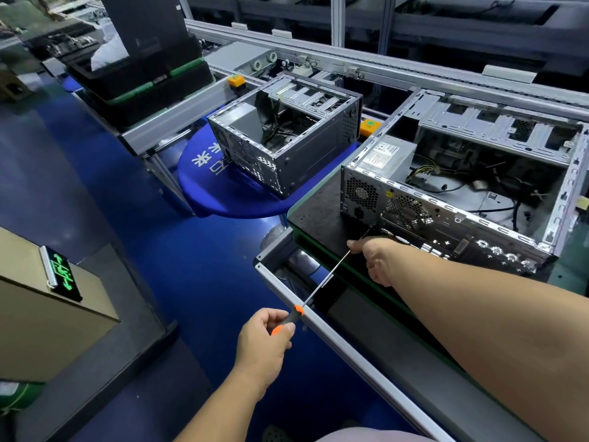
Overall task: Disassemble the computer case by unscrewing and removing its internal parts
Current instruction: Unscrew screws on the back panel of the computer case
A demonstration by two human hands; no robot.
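The person is working on the near computer case, which is lying open side up on the dark worktop with its rear panel facing them. The left hand is gripping the orange and black handle of a long screwdriver, fingers curled round it. The right hand is reaching across and pinching the shaft near the tip, steering it toward the lower corner of the power supply on the rear panel; whether the tip is seated in a screw is too small to tell.

Judging by how things lie, the task is well begun but far from finished. The side cover is already off and the floor of the case is looking largely bare, with loose cables trailing across it. The power supply is still sitting in its corner, the rear fan is still mounted, and the drive cage is still in place.

By count: two opened cases are showing, the near one and a second case on a blue round stand further off; one screwdriver; two hands, both occupied; two orange buttons along the conveyor rail.
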